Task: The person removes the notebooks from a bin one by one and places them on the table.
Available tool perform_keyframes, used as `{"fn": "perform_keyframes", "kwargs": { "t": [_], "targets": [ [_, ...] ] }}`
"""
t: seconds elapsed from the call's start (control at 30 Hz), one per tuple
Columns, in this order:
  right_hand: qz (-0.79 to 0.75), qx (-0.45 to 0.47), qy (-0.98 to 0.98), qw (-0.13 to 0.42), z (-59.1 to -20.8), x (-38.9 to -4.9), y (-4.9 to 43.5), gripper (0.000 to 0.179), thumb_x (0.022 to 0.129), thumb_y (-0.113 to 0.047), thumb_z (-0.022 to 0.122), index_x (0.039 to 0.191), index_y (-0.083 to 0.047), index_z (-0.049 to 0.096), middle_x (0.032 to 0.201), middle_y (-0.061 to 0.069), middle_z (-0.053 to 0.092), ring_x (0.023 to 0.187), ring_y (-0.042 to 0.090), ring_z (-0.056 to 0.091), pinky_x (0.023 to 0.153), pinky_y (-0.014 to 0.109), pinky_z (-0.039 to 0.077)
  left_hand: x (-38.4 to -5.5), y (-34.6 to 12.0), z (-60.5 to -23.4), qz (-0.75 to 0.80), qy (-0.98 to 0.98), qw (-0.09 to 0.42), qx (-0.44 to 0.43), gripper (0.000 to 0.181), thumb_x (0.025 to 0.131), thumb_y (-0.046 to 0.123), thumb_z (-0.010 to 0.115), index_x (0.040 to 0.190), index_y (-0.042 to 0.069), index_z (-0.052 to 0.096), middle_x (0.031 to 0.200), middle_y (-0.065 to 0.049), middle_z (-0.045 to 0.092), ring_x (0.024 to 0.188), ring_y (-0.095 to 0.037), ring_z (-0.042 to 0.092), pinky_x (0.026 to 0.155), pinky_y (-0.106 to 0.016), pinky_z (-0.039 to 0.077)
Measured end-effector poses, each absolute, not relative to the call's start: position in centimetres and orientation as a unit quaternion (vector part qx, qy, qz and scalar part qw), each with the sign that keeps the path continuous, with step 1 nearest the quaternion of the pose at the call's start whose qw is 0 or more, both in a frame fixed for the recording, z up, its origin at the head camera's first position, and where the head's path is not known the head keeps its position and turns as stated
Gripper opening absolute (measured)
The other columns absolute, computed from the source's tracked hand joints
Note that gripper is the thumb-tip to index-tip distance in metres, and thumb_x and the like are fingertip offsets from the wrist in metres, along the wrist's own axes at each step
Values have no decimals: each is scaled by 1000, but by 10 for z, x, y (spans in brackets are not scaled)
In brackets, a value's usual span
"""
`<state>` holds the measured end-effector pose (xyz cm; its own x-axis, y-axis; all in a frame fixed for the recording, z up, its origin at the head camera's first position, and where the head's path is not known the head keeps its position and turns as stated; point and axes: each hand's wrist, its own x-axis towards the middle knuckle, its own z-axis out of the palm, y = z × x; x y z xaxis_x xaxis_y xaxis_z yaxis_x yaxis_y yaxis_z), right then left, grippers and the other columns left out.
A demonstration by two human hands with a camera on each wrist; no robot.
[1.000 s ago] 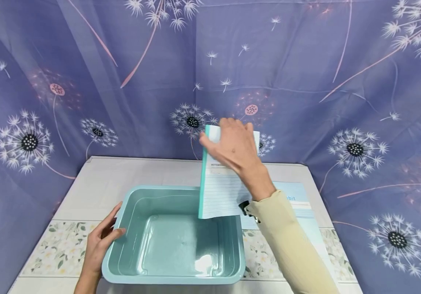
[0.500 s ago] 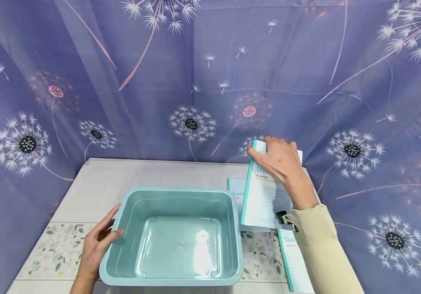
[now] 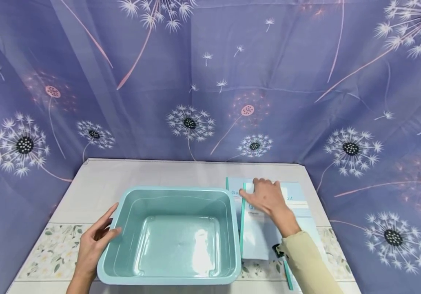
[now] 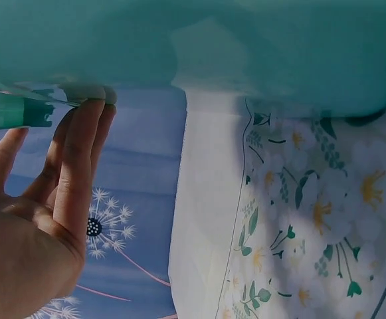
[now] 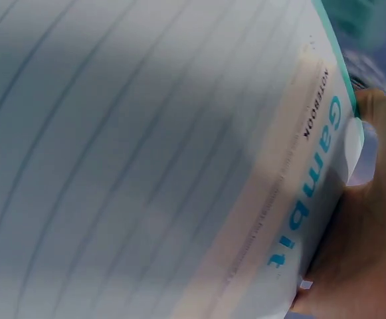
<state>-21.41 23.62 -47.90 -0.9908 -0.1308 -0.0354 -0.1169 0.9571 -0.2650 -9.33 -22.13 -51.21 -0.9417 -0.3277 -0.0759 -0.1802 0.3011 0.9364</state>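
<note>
A pale teal plastic tub (image 3: 175, 281) stands on the table with nothing inside. My left hand (image 3: 92, 250) grips its left rim, thumb over the top and fingers against the outside. The left wrist view shows these fingers touching the tub's wall (image 4: 299, 53). To the right of the tub, my right hand (image 3: 267, 199) holds a notebook (image 3: 255, 241) by its top end. "Gambit NOTEBOOK" is printed on its lined pale cover (image 5: 146, 166), which has a green spine. It overlaps another blue notebook (image 3: 234, 183); whether they touch, I cannot tell.
One more green-spined notebook (image 3: 289, 277) lies at front right, partly hidden by my right sleeve (image 3: 307, 259). The white table cover (image 3: 159, 171) has a floral band. A purple dandelion-print curtain (image 3: 210, 73) hangs behind and on both sides.
My right hand has carried the notebook from over the tub's right end to the right, then lowered it onto or just above the other notebooks. My left hand stays on the rim.
</note>
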Motion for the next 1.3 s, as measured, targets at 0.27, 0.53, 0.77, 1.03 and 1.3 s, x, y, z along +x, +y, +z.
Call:
{"fn": "perform_keyframes", "kwargs": {
  "t": [0.27,0.53,0.77,1.03,1.3],
  "targets": [
    [-106,-62,991,47,-543,-196,217,55,92,-57,59,101,-3,71,90,14,69,87,33,63,91,55,43,-93,-222,-515,-570,-805,58,156,65,95,12,73,155,28,53,106,31,61,89,2,69,73,-22,59],
    [-106,-67,991,41,-567,-186,211,48,88,-59,62,80,-12,58,77,8,56,73,25,47,78,46,35,-95,-223,-517,-566,-806,53,166,65,95,12,72,155,30,52,105,33,61,90,2,67,74,-22,58],
    [-103,-73,991,33,-576,-183,209,45,90,-52,63,98,-7,61,96,15,63,86,30,53,80,51,43,-92,-222,-516,-571,-803,48,163,64,97,16,71,156,30,50,107,26,62,88,0,68,73,-24,60],
    [-163,-45,986,0,-572,-183,219,54,89,-47,75,116,-1,65,109,18,61,98,34,58,97,60,48,-89,-223,-515,-574,-801,32,166,60,102,33,68,158,33,47,129,15,63,99,6,64,78,-19,57],
    [-223,1,973,-62,-550,-177,264,53,103,-49,61,120,1,64,121,24,62,103,45,63,96,61,48,-88,-227,-516,-547,-827,39,123,52,113,46,35,161,29,43,156,-15,53,113,18,54,84,-13,52]
  ]
}}
